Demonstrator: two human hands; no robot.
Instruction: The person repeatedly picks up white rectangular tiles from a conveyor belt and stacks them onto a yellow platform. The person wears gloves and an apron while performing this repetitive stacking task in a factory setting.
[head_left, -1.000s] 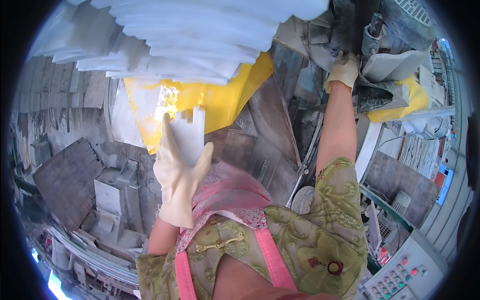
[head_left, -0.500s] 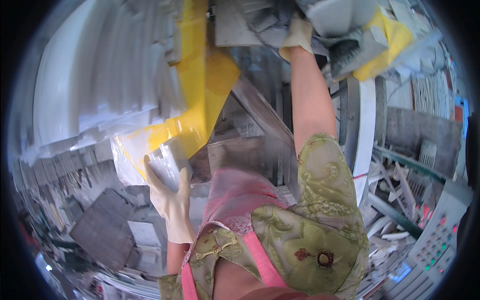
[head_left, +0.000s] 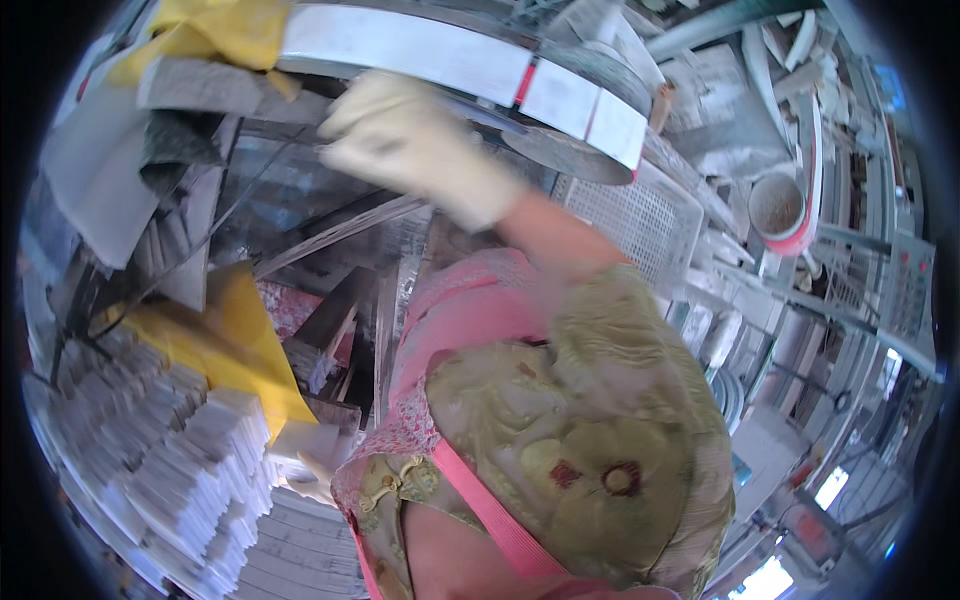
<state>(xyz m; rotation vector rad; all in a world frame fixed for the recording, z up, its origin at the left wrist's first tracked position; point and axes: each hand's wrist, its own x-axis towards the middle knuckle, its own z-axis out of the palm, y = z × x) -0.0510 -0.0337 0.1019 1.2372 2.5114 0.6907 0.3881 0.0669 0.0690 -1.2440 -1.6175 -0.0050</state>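
My right hand [head_left: 405, 145], in a cream rubber glove, is raised in front of me and smeared by motion. It is nearest to a long white-topped conveyor-like strip [head_left: 420, 50]; whether its fingers hold anything cannot be made out. My left hand [head_left: 312, 480], in a similar glove, is low at the left, partly hidden by my apron. Its visible fingers are apart, beside a pale block [head_left: 305, 440] that they seem to touch. Next to that block stand stacks of thin white slabs [head_left: 205, 465] and a yellow sheet [head_left: 240, 345].
Wooden boards [head_left: 335, 320] lean in the gap ahead of me. A perforated grey crate [head_left: 640, 230] and a round bucket [head_left: 777, 205] are on the right. Farther right is a control panel [head_left: 908, 285]. A second yellow cloth [head_left: 215, 35] lies at the far left.
My view has swung to the right, bringing the white strip and crate into the middle. My right arm, stretched far ahead before, is now bent closer. My left hand stays by the pale block.
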